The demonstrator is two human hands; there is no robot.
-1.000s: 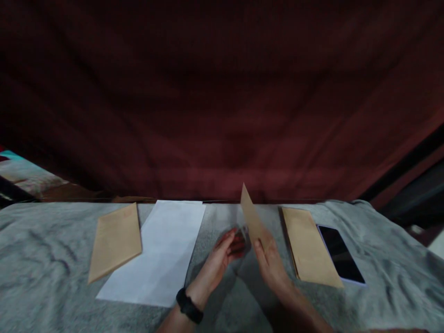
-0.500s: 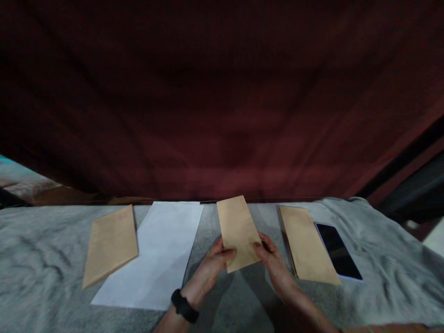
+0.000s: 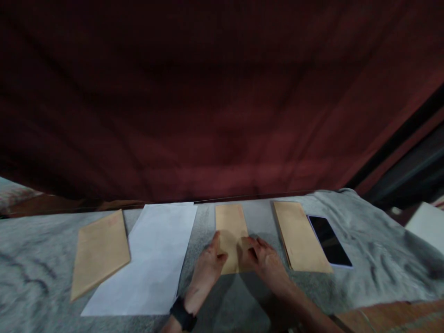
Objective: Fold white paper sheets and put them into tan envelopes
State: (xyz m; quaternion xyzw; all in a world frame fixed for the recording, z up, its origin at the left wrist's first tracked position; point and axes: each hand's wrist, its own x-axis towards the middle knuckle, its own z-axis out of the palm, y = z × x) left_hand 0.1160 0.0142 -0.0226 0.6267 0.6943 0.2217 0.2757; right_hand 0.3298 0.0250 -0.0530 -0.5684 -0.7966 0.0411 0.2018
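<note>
A brown paper envelope lies flat on the grey cloth in front of me. My left hand grips its left edge, the thumb over the paper and the forefinger along the side. At the right edge, my right hand is bent, with forefinger and thumb close together on the paper. The undersides of the fingers are hidden. To the right is a stack of brown envelopes. White paper sheets lie to the left, with another brown envelope overlapping their left edge.
A dark-screened phone in a pale purple case lies beside the right-hand stack. Grey cloth covers the work surface and wrinkles at both sides. A dark red curtain hangs behind the far edge. A white object shows at far right.
The envelope between my hands has come down from a raised, tilted position to lie flat on the cloth. My hands have lowered with it. The view has shifted slightly.
</note>
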